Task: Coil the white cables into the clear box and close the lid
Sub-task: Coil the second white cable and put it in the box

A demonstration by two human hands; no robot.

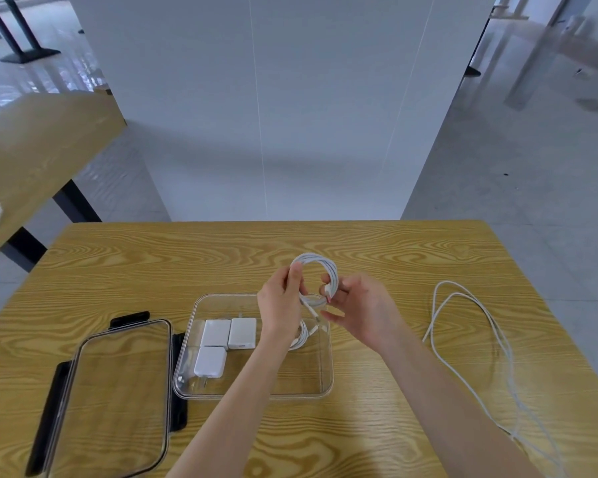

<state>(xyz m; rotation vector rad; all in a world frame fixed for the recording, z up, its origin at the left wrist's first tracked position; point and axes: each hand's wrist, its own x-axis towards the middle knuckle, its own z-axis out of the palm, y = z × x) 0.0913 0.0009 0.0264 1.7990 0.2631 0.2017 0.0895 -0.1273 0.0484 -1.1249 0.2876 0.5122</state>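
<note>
Both hands, left and right, pinch a wound cable above the box; one coil lies inside; another cable sprawls uncoiled on the table; lid off.

The tabletop is yellow-tan with dark swirling wood grain. The coiled cable and the loose cable are white, as are three charger blocks. The box is clear; its lid is clear with black latches.
</note>
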